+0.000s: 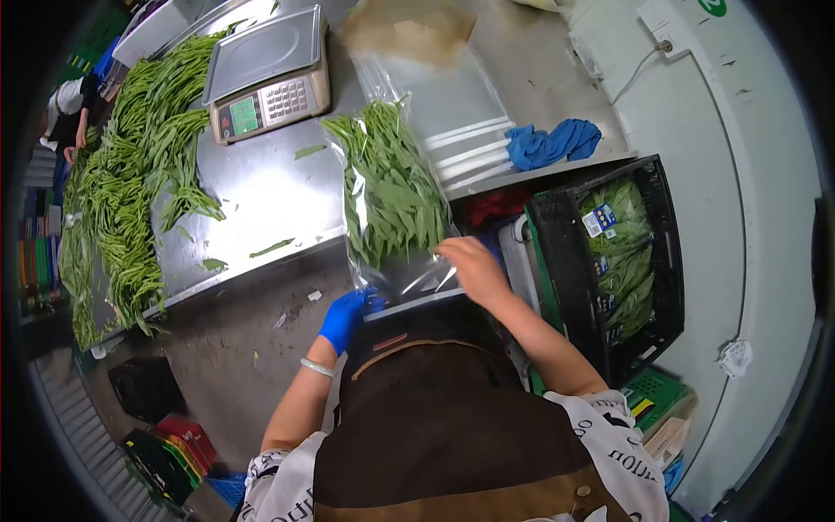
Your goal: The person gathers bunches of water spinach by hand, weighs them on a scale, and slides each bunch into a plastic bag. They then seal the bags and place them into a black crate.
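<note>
A clear plastic bag (pixel 400 277) filled with leafy green vegetables (pixel 396 196) lies at the front edge of the metal table, its near end hanging toward my apron. My left hand (pixel 344 315), in a blue glove, is closed on the near left corner of the bag; its fingertips are partly hidden by the plastic. At the near right side, my bare right hand (pixel 472 265) has its fingers closed on the bag's edge, close to the lowest leaves. Beyond the bag lies a stack of flat clear plastic bags (pixel 435 91).
Long piles of loose greens (pixel 130 178) cover the table's left side, beside a digital scale (pixel 268 74). A blue cloth (pixel 554 143) lies at the right. Packed bags of greens fill a black crate (pixel 668 261) beside me. Another person (pixel 70 109) stands at far left.
</note>
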Motion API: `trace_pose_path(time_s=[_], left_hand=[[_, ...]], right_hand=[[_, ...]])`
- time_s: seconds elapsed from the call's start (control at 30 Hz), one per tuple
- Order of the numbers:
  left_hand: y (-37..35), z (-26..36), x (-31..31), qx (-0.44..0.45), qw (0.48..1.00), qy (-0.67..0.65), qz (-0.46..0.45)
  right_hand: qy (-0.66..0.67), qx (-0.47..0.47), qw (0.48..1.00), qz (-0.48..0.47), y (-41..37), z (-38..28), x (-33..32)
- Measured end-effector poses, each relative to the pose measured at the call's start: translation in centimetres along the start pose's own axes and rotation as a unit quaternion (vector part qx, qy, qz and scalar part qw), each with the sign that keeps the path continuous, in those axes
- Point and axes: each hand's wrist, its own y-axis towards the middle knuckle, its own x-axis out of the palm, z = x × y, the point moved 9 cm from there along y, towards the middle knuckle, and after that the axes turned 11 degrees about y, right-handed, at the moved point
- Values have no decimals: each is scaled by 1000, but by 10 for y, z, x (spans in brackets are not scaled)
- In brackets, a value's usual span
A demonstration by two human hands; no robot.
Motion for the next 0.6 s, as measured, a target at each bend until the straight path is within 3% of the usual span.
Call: trace_pose_path(time_s=[0.07, 0.1, 0.2, 0.3, 0.43, 0.53, 0.6], left_hand=[[-8, 1, 3, -18, 997, 32, 63], [-11, 4, 4, -24, 994, 49, 95], [-19, -2, 10, -54, 985, -108, 121], [-15, -17, -13, -18, 985, -93, 143], [-19, -15, -7, -24, 982, -60, 178], [-23, -5, -5, 6, 982, 19, 187], [-36, 22, 5, 14, 983, 67, 170]], right_hand=[[31, -107, 991, -67, 7, -45, 36], [40, -115, 988, -98, 9, -55, 61], [-12, -124, 971, -203, 1, -62, 136], [-71, -130, 955, -257, -9, -60, 167], [-81, -197, 942, -260, -15, -74, 151], [-20, -184, 946, -267, -43, -64, 113], [-62, -135, 965, -217, -86, -14, 85]])
